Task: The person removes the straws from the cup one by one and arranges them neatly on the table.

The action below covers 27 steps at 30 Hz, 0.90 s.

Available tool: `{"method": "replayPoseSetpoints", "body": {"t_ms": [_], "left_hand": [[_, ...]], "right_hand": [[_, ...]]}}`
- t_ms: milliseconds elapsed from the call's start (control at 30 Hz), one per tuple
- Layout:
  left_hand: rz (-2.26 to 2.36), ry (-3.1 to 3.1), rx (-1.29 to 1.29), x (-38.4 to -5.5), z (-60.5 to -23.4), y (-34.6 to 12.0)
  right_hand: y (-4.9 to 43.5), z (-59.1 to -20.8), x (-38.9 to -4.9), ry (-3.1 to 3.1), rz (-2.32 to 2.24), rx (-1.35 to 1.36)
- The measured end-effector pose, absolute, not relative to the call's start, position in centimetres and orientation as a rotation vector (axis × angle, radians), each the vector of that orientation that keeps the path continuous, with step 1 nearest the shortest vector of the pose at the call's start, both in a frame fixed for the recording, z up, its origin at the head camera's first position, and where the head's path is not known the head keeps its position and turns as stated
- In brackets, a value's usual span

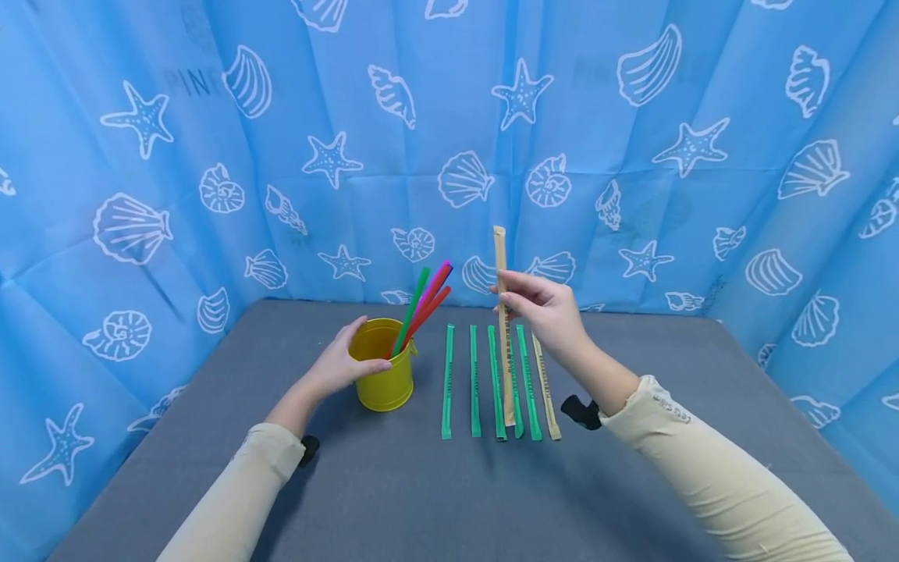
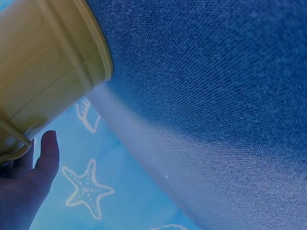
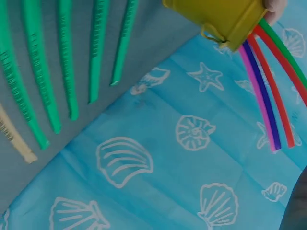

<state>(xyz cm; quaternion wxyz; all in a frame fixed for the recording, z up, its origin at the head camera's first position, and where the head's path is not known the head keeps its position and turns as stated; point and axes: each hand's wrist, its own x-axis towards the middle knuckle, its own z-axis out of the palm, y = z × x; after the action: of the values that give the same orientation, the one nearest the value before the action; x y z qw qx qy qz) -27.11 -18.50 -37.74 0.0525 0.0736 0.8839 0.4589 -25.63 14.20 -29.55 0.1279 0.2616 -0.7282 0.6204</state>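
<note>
My right hand [image 1: 539, 306] pinches a beige paper-wrapped straw [image 1: 502, 343] between thumb and fingers. The straw stands nearly upright above a row of wrapped straws on the table. My left hand [image 1: 344, 361] grips the rim of a small yellow bucket [image 1: 385, 390], its thumb at the near side. Green, red, pink and dark blue unwrapped straws [image 3: 263, 93] lean out of the bucket to the right. The left wrist view shows the bucket's wall [image 2: 43, 62] beside part of the left hand [image 2: 24, 191]. The held straw cannot be made out in the right wrist view.
Several green wrapped straws [image 1: 447, 382] lie side by side right of the bucket, with a beige wrapped straw [image 1: 544, 386] at the row's right end. All rest on a grey cloth-covered table [image 1: 393, 492]. A blue curtain [image 1: 435, 101] with white shells and starfish hangs behind and alongside.
</note>
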Motion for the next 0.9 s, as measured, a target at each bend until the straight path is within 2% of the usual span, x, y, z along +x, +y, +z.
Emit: {"method": "replayPoseSetpoints", "body": {"t_ms": [233, 900], "left_hand": [[1.391, 2.688, 0.220, -27.1, -37.7, -18.5], [1.392, 2.684, 0.247, -26.8, -37.6, -18.5]], "right_hand": [[16.2, -30.2, -25.8, -2.337, 1.641, 0.729], [21.4, -32.5, -27.0, -2.501, 1.535, 0.599]]}}
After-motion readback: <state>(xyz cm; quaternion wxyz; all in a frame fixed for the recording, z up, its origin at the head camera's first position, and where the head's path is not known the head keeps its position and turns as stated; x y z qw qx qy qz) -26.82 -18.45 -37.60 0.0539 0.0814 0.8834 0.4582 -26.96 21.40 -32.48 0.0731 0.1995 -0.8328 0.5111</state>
